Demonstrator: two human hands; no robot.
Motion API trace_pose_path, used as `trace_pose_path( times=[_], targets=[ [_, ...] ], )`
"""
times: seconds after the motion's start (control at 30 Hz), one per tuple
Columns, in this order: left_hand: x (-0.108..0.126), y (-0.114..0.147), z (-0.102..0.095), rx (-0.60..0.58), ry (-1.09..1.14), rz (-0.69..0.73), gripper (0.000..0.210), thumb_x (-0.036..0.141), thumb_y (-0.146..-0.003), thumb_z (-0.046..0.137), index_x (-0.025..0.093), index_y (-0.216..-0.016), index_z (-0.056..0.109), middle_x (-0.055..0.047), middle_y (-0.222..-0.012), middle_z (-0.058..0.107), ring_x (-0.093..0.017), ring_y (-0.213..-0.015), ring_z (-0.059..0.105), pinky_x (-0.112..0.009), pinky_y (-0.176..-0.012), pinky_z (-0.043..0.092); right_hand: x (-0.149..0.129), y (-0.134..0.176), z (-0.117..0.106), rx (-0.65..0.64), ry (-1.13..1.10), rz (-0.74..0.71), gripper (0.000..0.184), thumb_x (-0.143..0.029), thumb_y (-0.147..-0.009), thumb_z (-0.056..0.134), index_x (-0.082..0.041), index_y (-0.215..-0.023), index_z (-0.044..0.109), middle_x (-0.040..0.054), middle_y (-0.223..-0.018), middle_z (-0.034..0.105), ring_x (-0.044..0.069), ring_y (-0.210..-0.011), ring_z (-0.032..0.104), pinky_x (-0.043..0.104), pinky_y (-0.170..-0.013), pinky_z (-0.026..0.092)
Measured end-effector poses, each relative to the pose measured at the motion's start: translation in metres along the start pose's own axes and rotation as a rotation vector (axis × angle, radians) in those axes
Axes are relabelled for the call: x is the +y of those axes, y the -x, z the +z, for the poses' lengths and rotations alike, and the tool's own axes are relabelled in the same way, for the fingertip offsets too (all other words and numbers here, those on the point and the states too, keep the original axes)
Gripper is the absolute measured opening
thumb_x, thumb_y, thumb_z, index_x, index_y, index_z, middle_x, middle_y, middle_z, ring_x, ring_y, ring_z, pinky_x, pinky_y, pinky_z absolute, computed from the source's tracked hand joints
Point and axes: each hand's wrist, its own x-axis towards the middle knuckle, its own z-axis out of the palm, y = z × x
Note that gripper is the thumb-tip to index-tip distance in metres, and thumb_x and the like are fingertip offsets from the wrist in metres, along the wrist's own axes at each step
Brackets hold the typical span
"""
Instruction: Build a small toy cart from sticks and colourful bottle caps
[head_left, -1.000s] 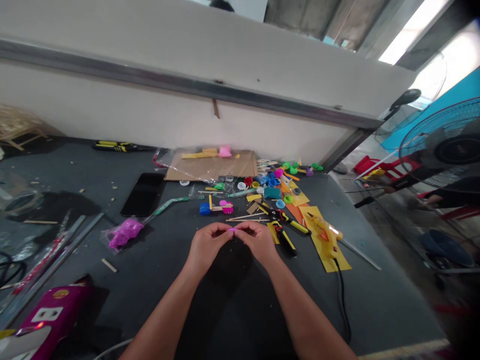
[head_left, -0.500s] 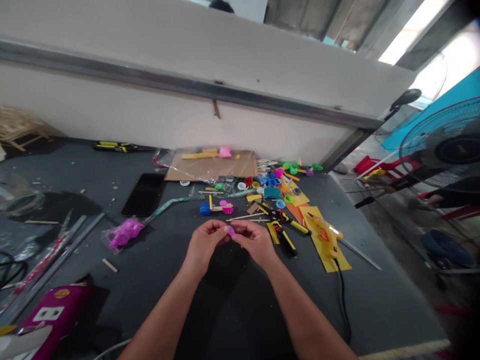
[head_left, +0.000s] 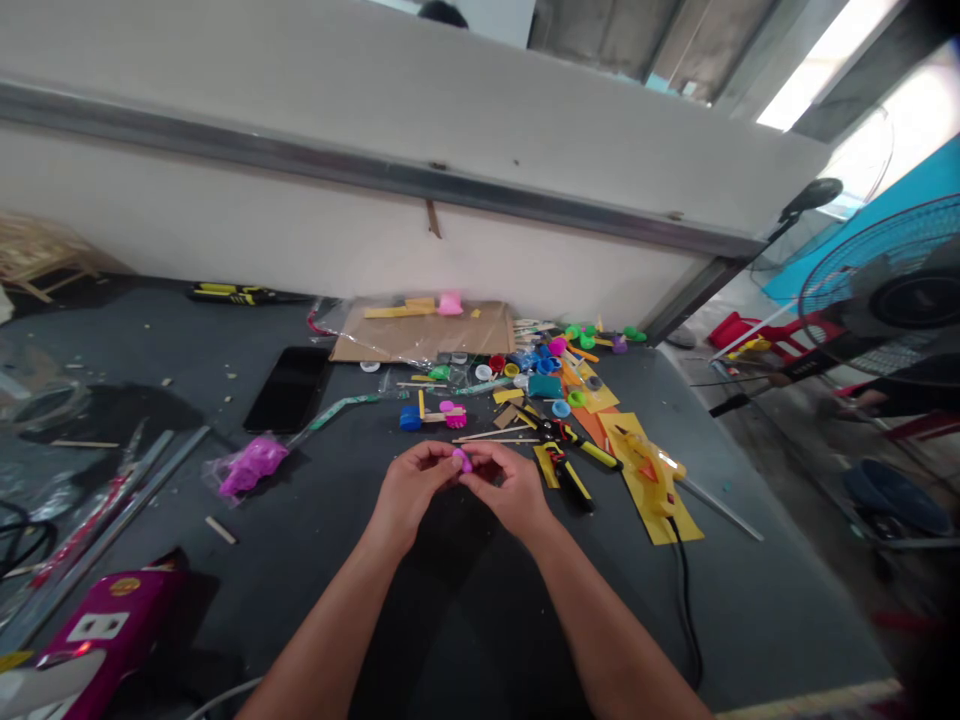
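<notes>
Between my fingertips is a small lump of purple modelling clay (head_left: 463, 461). My left hand (head_left: 412, 490) pinches it from the left, and my right hand (head_left: 508, 485) pinches it from the right; part of the lump is hidden by the fingers. Just beyond my hands lies a small model of sticks with blue and pink pieces (head_left: 435, 415). Thin wooden sticks (head_left: 496, 436) rest close to my right fingers. A bag of purple clay (head_left: 253, 465) lies to the left on the dark table (head_left: 315, 580).
Yellow-black pliers (head_left: 570, 478) and a yellow glue gun (head_left: 658, 475) with a cord lie to the right. Bottle caps (head_left: 561, 408) and coloured bits crowd the back near a cardboard sheet (head_left: 427, 338). A phone (head_left: 289, 388) and a magenta power strip (head_left: 112, 625) are at left.
My fingers have shifted slightly around the purple clay, which now looks rounder and turned between them. Both hands stay in nearly the same place.
</notes>
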Motion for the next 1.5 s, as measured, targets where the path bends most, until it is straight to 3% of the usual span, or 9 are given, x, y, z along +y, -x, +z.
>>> trace_pose_path(
  times=[0.13, 0.4, 0.6, 0.77, 0.87, 1.03, 1.2, 1.37, 1.5],
  targets=[
    [0.0, 0.0, -0.002, -0.019, -0.035, -0.007, 0.023, 0.031, -0.061, 0.075, 0.015, -0.076, 0.068, -0.002, -0.074, 0.068, -0.012, -0.068, 0.06, -0.026, -0.072, 0.048, 0.001, 0.0, -0.003, -0.036, 0.064, -0.032, 0.035, -0.023, -0.072, 0.067, -0.024, -0.107, 0.064, 0.0014, -0.083, 0.067, 0.015, -0.073, 0.062, 0.026, -0.068, 0.051],
    [-0.003, -0.003, -0.004, -0.018, -0.246, 0.051, 0.021, 0.035, -0.062, 0.073, 0.016, -0.072, 0.071, -0.003, -0.067, 0.067, -0.013, -0.066, 0.058, -0.024, -0.066, 0.046, 0.005, 0.001, -0.003, 0.012, 0.057, -0.006, 0.016, -0.03, -0.076, 0.064, -0.023, -0.089, 0.069, 0.0019, -0.081, 0.068, 0.015, -0.069, 0.063, 0.026, -0.063, 0.051],
    [0.0, 0.001, -0.001, -0.073, -0.185, -0.033, 0.024, 0.037, -0.063, 0.072, 0.016, -0.074, 0.072, -0.003, -0.069, 0.067, -0.014, -0.065, 0.058, -0.026, -0.069, 0.047, -0.001, -0.001, -0.007, 0.043, 0.167, -0.097, 0.01, -0.03, -0.076, 0.065, -0.024, -0.082, 0.07, 0.0021, -0.076, 0.066, 0.016, -0.073, 0.06, 0.026, -0.064, 0.048],
    [0.0, 0.001, -0.003, -0.12, -0.198, -0.04, 0.024, 0.039, -0.066, 0.07, 0.015, -0.068, 0.072, -0.004, -0.065, 0.067, -0.013, -0.063, 0.058, -0.025, -0.068, 0.046, -0.001, -0.004, -0.01, -0.006, 0.151, -0.154, 0.025, -0.032, -0.073, 0.069, -0.027, -0.098, 0.068, 0.0034, -0.085, 0.065, 0.016, -0.072, 0.057, 0.027, -0.061, 0.046],
    [-0.002, 0.002, -0.003, -0.151, -0.169, -0.083, 0.024, 0.038, -0.066, 0.07, 0.015, -0.072, 0.072, -0.004, -0.068, 0.068, -0.013, -0.065, 0.059, -0.026, -0.071, 0.047, -0.002, -0.004, -0.01, -0.027, 0.136, -0.197, 0.017, -0.029, -0.075, 0.067, -0.027, -0.092, 0.07, 0.0034, -0.083, 0.065, 0.017, -0.079, 0.058, 0.028, -0.067, 0.046],
    [-0.005, 0.003, -0.003, -0.237, -0.022, -0.182, 0.025, 0.037, -0.068, 0.07, 0.014, -0.079, 0.072, -0.006, -0.076, 0.069, -0.013, -0.07, 0.061, -0.028, -0.077, 0.048, -0.005, -0.004, -0.009, 0.042, 0.159, -0.234, 0.006, -0.026, -0.074, 0.068, -0.024, -0.08, 0.071, 0.0029, -0.075, 0.063, 0.017, -0.076, 0.057, 0.03, -0.071, 0.046],
    [-0.003, 0.002, -0.005, -0.196, 0.016, -0.171, 0.019, 0.032, -0.065, 0.074, 0.014, -0.072, 0.071, -0.002, -0.068, 0.066, -0.009, -0.065, 0.058, -0.023, -0.074, 0.047, -0.005, -0.003, -0.009, -0.011, 0.168, -0.212, 0.022, -0.028, -0.074, 0.069, -0.029, -0.095, 0.069, 0.0034, -0.087, 0.065, 0.019, -0.085, 0.058, 0.033, -0.078, 0.046],
    [0.0, 0.001, -0.004, -0.152, -0.042, -0.152, 0.022, 0.034, -0.063, 0.074, 0.014, -0.073, 0.071, -0.004, -0.07, 0.067, -0.011, -0.066, 0.059, -0.024, -0.072, 0.047, -0.001, -0.004, -0.01, 0.002, 0.157, -0.214, 0.014, -0.027, -0.079, 0.063, -0.028, -0.091, 0.071, 0.0028, -0.081, 0.067, 0.017, -0.081, 0.059, 0.032, -0.076, 0.046],
    [0.0, 0.0, -0.004, -0.114, -0.073, -0.114, 0.025, 0.033, -0.06, 0.076, 0.015, -0.076, 0.07, -0.003, -0.073, 0.067, -0.011, -0.066, 0.059, -0.026, -0.073, 0.048, 0.001, -0.002, -0.008, 0.0, 0.129, -0.153, 0.019, -0.027, -0.078, 0.064, -0.028, -0.097, 0.069, 0.0038, -0.09, 0.067, 0.018, -0.084, 0.06, 0.031, -0.073, 0.048]
  ],
)
